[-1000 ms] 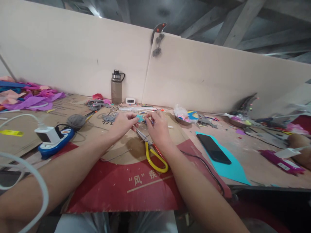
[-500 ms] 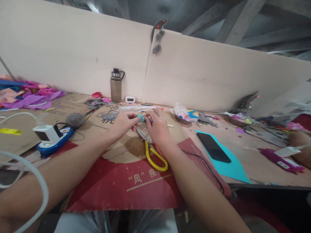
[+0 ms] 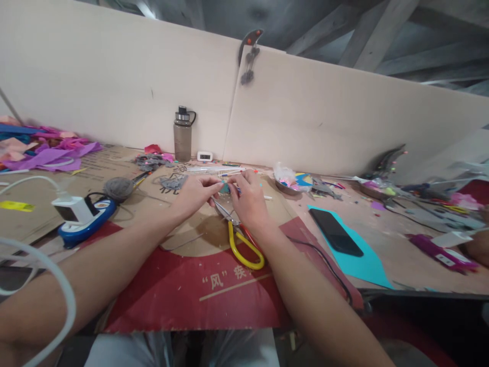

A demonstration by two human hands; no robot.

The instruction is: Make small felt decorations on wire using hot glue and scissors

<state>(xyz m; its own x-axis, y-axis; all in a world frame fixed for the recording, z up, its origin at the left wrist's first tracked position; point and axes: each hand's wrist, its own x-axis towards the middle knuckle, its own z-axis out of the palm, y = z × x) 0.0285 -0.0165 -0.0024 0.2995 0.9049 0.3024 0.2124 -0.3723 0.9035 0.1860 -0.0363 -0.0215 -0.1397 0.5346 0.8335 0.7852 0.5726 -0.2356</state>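
Note:
My left hand (image 3: pixel 194 193) and my right hand (image 3: pixel 250 199) meet over the cardboard sheet (image 3: pixel 183 285), fingers pinched together on a small teal piece (image 3: pixel 225 188) between them. A thin stick or tool shows at my right fingertips; I cannot make out what it is. Yellow-handled scissors (image 3: pixel 244 247) lie on the cardboard just under my right wrist, blades pointing toward my hands.
A water bottle (image 3: pixel 182 133) stands against the back board. A grey yarn ball (image 3: pixel 118 187), a white charger on a blue power strip (image 3: pixel 82 218) and purple paper scraps (image 3: pixel 49 153) are at left. A black phone (image 3: pixel 335 233) lies on teal paper (image 3: pixel 362 260) at right.
Both hands stay pinched on the teal piece with only slight finger shifts. The view has tilted a little.

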